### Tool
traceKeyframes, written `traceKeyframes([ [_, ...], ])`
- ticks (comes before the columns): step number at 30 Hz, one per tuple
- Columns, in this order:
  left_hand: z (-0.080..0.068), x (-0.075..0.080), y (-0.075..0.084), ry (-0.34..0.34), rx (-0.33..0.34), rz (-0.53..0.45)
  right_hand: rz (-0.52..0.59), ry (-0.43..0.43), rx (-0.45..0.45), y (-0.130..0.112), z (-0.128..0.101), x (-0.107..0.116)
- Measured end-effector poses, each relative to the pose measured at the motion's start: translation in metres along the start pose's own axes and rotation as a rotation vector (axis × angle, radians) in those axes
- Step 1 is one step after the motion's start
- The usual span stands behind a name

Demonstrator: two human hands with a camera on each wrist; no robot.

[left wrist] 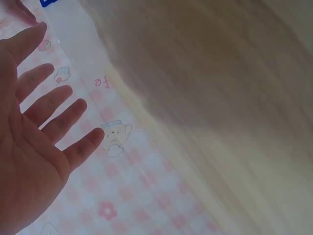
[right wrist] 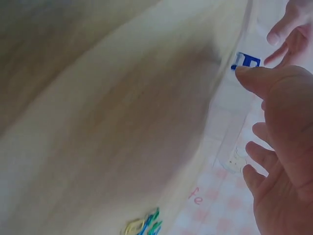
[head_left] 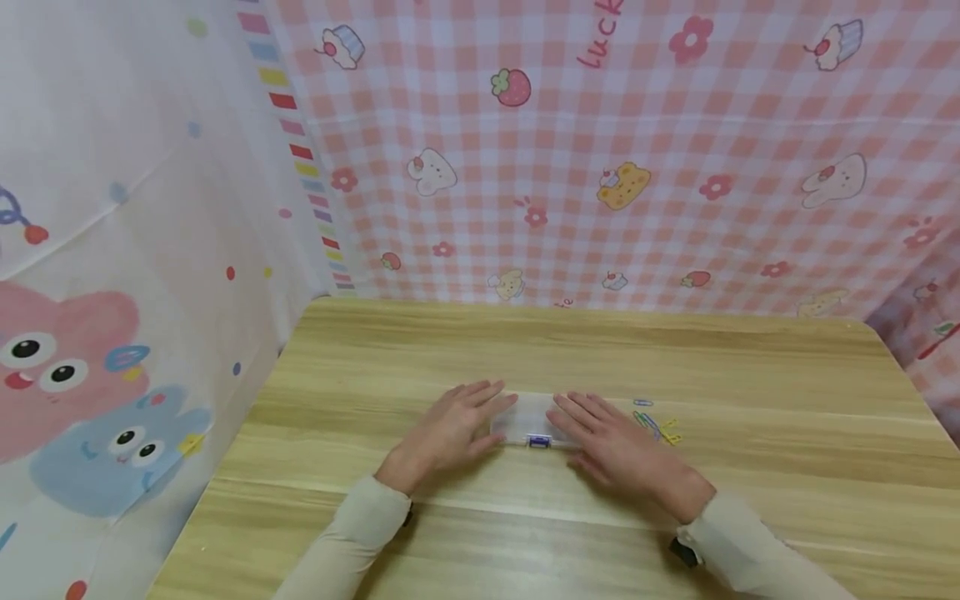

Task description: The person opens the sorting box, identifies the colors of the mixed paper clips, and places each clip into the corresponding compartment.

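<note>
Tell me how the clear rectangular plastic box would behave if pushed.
The clear rectangular plastic box would probably slide rather than tip, since it lies low and flat. Its straight edges suggest stiffness; its smooth-looking surface may feel slippery.

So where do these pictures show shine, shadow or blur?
Head view: fairly clear, soft sheen on the tabletop; left wrist view: wood grain blurred under a broad dark shadow; right wrist view: similar shadow and blur, paper clips soft-edged near the bottom.

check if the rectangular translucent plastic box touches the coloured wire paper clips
Apart: in the right wrist view, bare wooden tabletop separates the rectangular translucent plastic box from the coloured wire paper clips.
</note>
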State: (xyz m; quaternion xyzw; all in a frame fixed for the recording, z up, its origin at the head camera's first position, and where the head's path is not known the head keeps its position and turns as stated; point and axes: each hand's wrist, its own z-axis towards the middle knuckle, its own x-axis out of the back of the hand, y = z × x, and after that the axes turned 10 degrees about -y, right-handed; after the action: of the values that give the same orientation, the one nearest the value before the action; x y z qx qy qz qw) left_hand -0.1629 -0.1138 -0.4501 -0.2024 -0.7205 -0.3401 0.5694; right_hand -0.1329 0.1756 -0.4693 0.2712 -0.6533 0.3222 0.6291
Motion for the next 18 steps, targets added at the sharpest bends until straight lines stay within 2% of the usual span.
traceKeyframes([
  [5, 0.0, -0.001, 0.005, -0.042, 0.005, 0.011, -0.008, -0.044, 0.006, -0.005, 0.004, -0.003],
  [11, 0.004, -0.002, 0.009, -0.057, -0.031, 0.066, 0.008, -0.028, 0.011, -0.005, 0.008, -0.004],
  [18, 0.011, -0.003, 0.012, -0.061, -0.047, 0.105, 0.107, -0.031, -0.018, 0.001, 0.006, -0.001],
])
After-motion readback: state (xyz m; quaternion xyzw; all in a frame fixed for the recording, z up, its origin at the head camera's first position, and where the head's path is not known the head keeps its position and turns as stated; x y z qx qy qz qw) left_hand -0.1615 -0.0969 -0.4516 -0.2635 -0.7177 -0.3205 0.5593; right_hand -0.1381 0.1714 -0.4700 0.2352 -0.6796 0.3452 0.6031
